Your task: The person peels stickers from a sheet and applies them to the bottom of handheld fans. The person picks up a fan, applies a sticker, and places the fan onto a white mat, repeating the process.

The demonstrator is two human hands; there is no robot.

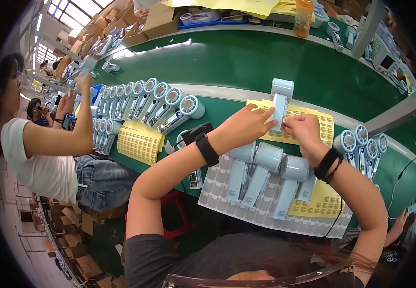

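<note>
A light-blue handheld fan (pixel 283 90) lies on yellow label sheets (pixel 321 124), its round head pointing away from me. My left hand (pixel 251 121) is closed on the left side of its handle. At the handle's lower right edge, the fingers of my right hand (pixel 305 129) are pinched together; what they hold, if anything, is too small to tell. Nearer to me, several more light-blue fans (pixel 265 161) lie on a grey patterned sheet (pixel 213 192). Another yellow label sheet (pixel 316 205) is partly beneath them.
Rows of fans (pixel 160 98) stand to the left beside a yellow label sheet (pixel 138 142). More fans (pixel 361 139) are at the right. A metal post (pixel 400 113) rises there. An orange bottle (pixel 303 19) stands at the back. A co-worker (pixel 40 144) sits at the left.
</note>
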